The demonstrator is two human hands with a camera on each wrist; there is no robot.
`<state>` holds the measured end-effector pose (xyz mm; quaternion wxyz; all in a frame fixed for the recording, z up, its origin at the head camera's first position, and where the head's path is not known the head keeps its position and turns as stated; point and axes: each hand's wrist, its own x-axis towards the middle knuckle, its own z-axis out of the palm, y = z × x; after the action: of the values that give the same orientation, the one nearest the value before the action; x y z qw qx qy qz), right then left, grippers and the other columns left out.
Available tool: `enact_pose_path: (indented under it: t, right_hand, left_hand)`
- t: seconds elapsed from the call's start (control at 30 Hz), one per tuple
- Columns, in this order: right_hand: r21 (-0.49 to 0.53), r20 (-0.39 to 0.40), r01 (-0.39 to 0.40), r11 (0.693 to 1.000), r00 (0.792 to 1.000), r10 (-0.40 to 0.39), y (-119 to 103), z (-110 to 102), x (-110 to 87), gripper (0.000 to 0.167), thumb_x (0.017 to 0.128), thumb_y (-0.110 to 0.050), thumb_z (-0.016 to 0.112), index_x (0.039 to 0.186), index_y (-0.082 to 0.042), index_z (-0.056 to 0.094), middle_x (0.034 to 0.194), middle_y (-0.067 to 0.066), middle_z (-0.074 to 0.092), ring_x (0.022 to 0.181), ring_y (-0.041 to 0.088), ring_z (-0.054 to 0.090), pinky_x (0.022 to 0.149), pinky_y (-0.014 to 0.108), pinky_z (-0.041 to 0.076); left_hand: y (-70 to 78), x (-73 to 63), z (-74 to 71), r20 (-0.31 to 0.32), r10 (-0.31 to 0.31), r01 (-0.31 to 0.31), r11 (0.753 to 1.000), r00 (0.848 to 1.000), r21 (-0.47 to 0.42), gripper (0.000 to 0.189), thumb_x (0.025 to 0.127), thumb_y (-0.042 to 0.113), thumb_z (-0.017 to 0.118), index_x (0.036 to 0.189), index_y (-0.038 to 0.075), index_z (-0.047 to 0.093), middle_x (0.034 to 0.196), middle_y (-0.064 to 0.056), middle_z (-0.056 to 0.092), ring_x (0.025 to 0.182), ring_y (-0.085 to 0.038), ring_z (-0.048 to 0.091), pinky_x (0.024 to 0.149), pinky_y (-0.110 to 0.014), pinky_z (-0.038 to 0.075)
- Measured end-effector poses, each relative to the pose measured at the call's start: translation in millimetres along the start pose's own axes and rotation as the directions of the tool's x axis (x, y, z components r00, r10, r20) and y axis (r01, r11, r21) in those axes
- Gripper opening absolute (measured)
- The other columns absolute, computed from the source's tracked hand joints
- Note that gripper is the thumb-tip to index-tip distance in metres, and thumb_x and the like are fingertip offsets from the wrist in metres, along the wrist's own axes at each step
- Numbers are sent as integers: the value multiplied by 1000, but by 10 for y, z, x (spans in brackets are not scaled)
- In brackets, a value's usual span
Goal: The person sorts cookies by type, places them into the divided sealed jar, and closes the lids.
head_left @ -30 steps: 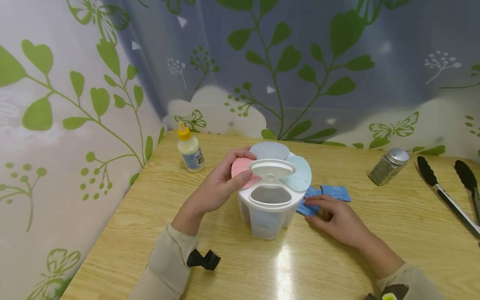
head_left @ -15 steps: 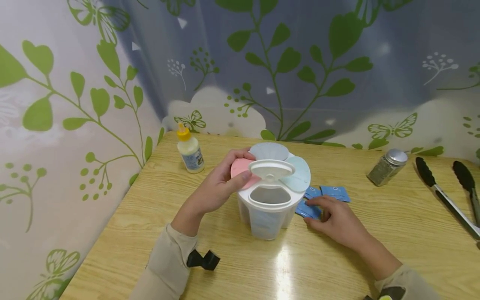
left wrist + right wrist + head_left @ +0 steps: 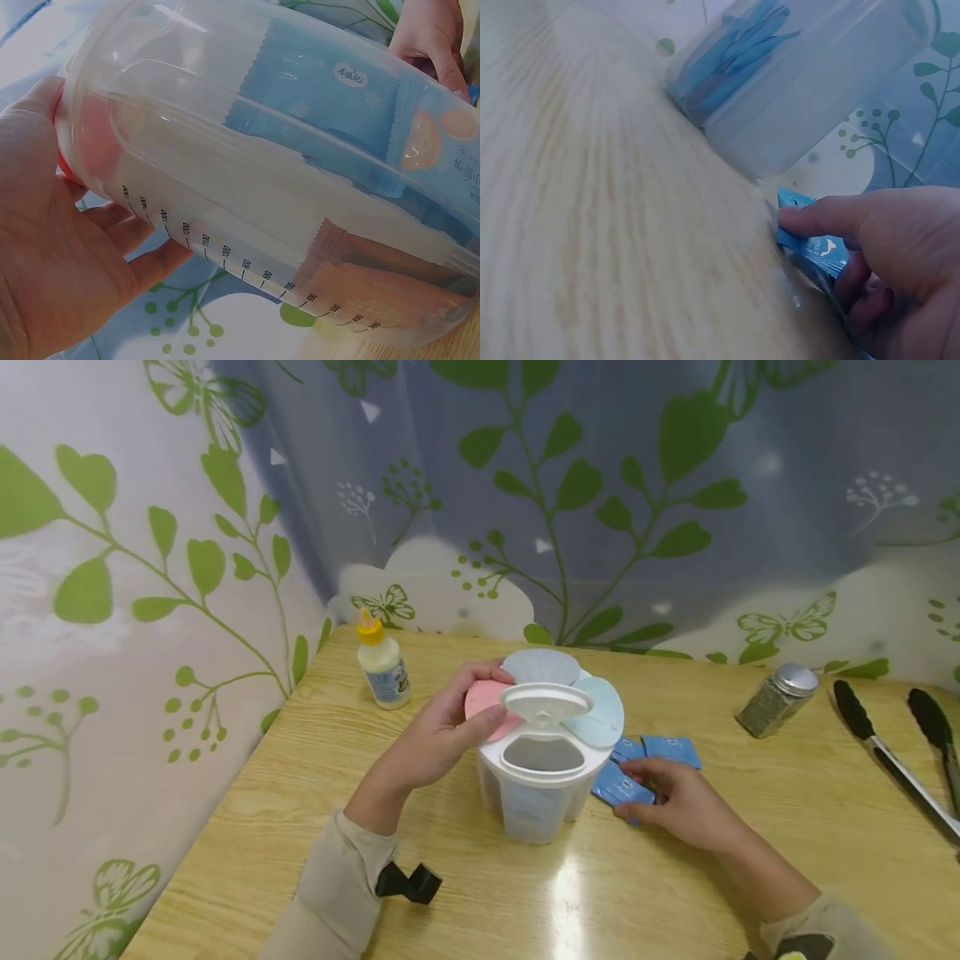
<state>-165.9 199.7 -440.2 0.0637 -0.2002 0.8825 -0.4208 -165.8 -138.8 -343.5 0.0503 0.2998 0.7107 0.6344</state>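
Note:
A clear plastic storage container [image 3: 534, 814] with a white top and pink, grey and pale green lids stands on the table. Its front white lid [image 3: 546, 702] is raised over a hole. My left hand [image 3: 431, 747] holds the container's left side, thumb on the pink lid [image 3: 483, 700]. Through the wall, blue packets [image 3: 322, 105] and an orange-brown packet [image 3: 375, 281] show in the left wrist view. Right of the container, my right hand [image 3: 690, 802] pinches a small blue packet [image 3: 619, 787] between thumb and fingers. Two more blue packets [image 3: 672, 748] lie behind it.
A yellow-capped bottle [image 3: 385, 668] stands at the back left. On the right, a glass jar [image 3: 772, 706] with a metal lid lies tilted near black-tipped tongs [image 3: 892, 760]. A patterned curtain [image 3: 420, 485] hangs behind the wooden table [image 3: 285, 827].
The nearest blue packet has shifted slightly toward me and right with my right hand, which now pinches it. My left hand keeps its hold on the container.

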Motion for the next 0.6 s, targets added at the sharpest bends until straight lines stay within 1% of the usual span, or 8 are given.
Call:
enact_pose_path:
  t: [0.1,0.13,0.27,0.37,0.43,0.6]
  right_hand:
    - [38,36,-35,999,999,34,2,-23,12,46,81,-21,84,118,1,66,112,12,68,94,5,57,75,22,51]
    - [48,50,-54,997,997,51,0,-33,7,45,82,-21,83,117,0,66,112,11,68,97,5,58,77,23,51]
    - [104,106,-119,987,989,108,-39,-84,-10,38,86,-22,80,113,-1,65,106,9,66,94,7,58,76,25,51]
    - [141,124,-150,979,983,133,-79,-117,-27,32,89,-23,76,109,-1,65,101,9,66,91,7,59,72,26,52]
    - [151,123,-167,974,981,149,-104,-132,-40,29,90,-24,75,105,-2,66,99,9,66,90,6,60,71,26,52]
    - [148,113,-208,967,975,193,-169,-170,-72,30,90,-27,75,104,-3,67,102,10,67,90,9,64,70,28,54]
  left_hand:
    - [5,7,-1,5,3,-3,1000,1000,-10,34,102,18,50,133,5,43,142,-12,46,127,-20,49,102,-28,46]
    - [6,9,2,7,5,-4,1000,1000,-10,34,102,18,50,133,5,43,142,-12,46,126,-20,49,101,-27,46]
    - [11,13,4,15,12,-11,1000,1000,-17,36,103,19,50,134,4,42,143,-12,45,124,-19,49,99,-26,47]
    - [10,13,3,15,10,-10,1000,1000,-16,36,102,19,50,134,4,43,141,-12,46,122,-19,50,99,-27,47]
    - [8,11,2,12,5,-5,1000,1000,-15,35,102,19,50,133,5,43,140,-11,47,120,-19,51,98,-27,47]
    - [12,3,-4,5,-4,4,1000,1000,-13,35,102,19,49,134,5,43,138,-11,48,118,-18,52,97,-27,48]
